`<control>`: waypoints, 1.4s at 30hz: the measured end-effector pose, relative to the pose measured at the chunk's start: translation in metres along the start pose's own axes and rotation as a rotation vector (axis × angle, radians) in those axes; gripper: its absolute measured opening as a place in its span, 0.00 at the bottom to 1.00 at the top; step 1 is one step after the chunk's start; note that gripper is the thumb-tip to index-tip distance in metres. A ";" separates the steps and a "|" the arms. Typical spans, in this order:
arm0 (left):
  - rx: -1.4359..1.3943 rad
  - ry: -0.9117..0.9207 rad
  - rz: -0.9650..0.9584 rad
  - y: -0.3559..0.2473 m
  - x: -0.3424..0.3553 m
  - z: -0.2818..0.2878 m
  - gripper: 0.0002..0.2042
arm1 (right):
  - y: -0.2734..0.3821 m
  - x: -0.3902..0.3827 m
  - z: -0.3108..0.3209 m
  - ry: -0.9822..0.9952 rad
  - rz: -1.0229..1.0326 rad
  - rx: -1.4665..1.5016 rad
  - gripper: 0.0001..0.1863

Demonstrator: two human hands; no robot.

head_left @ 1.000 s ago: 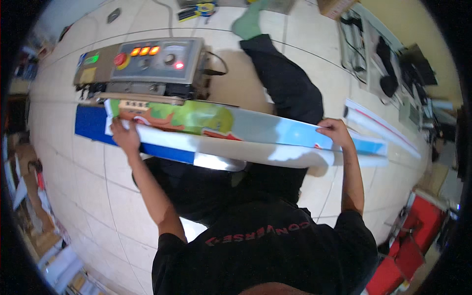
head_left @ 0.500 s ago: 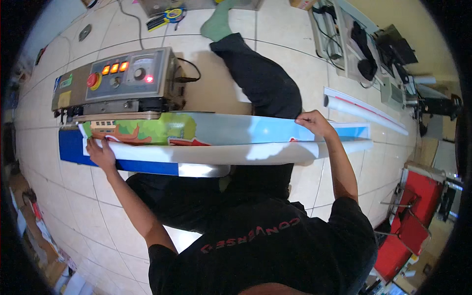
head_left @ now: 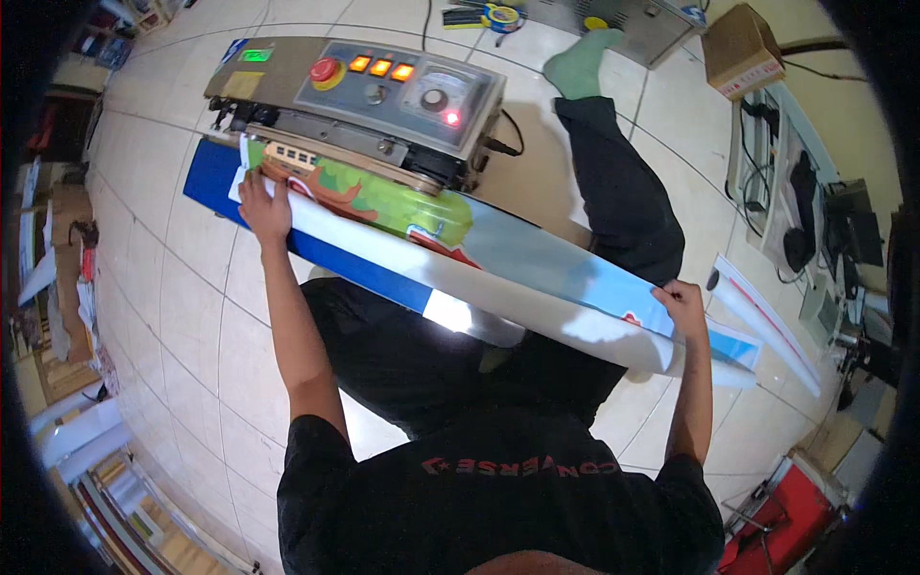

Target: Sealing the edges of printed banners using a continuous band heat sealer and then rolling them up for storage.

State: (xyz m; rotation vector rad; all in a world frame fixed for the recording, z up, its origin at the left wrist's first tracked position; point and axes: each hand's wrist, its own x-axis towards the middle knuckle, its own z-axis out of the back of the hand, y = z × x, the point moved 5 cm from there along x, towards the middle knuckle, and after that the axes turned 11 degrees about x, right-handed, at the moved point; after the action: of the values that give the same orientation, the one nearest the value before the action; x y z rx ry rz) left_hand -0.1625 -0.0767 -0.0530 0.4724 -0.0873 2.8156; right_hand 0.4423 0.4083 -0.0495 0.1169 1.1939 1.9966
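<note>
My left hand (head_left: pixel 264 205) grips the left end of a long printed sheet (head_left: pixel 575 268) with a rolled white underside (head_left: pixel 393 254), fingers curled over it. My right hand (head_left: pixel 681 303) pinches the sheet's upper edge toward its right end. The print shows green foliage and light blue. The sheet's upper left part lies along the front rail of a metal machine (head_left: pixel 398 105) with lit buttons and a red knob (head_left: pixel 325 71). A blue board (head_left: pixel 213 177) with a silver section lies beneath the sheet, above my black-trousered legs (head_left: pixel 402 345).
A cardboard box (head_left: pixel 738 48), a metal case (head_left: pixel 632 29) and a tape measure (head_left: pixel 501 19) are at the back. White rolled material (head_left: pixel 767 326) lies on the tiled floor (head_left: pixel 163 307) at right, near cluttered equipment and cables. A red chair (head_left: pixel 781 522) is at lower right.
The view has shifted, so the machine and sheet now appear tilted down to the right, with my right hand lower in view. Both hands keep their holds on the sheet.
</note>
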 end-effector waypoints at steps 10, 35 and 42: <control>-0.106 -0.082 -0.093 0.021 0.029 -0.029 0.29 | -0.013 -0.016 0.016 0.159 -0.054 0.175 0.08; -0.120 -0.141 -0.020 0.089 0.073 -0.032 0.29 | 0.005 -0.007 0.012 0.200 0.063 -0.074 0.12; -0.026 0.089 0.150 0.050 0.060 -0.026 0.35 | -0.023 -0.005 0.024 0.172 -0.014 0.056 0.12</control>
State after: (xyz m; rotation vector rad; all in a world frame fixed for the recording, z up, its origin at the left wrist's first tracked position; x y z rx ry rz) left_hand -0.2397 -0.1061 -0.0587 0.3482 -0.1459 2.9737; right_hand 0.4698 0.4271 -0.0526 -0.0360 1.3553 1.9938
